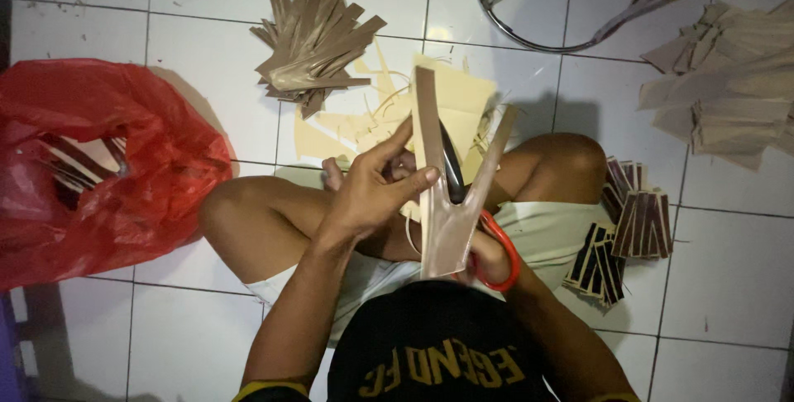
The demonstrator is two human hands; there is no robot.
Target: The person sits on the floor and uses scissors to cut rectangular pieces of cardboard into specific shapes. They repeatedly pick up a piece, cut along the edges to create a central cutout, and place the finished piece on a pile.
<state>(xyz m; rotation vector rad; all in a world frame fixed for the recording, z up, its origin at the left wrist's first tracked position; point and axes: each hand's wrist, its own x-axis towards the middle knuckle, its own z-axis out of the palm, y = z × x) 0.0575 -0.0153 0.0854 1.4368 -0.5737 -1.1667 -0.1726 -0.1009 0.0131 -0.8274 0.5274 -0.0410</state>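
Note:
I sit cross-legged on a white tiled floor. My left hand (pixel 376 191) pinches the left half of a tan cardboard strip (pixel 447 228) that is split lengthwise into a V. My right hand (pixel 488 257) is mostly hidden behind the strip and grips red-handled scissors (pixel 503 249). Their dark blades (pixel 451 166) point up inside the split.
A red plastic bag (pixel 99 162) lies at the left. A fan-shaped pile of brown strips (pixel 314 42) and pale yellow offcuts (pixel 364 121) lie ahead. More tan strips (pixel 728 79) sit top right, dark bundled strips (pixel 628 228) by my right knee, a metal stool ring (pixel 546 5) beyond.

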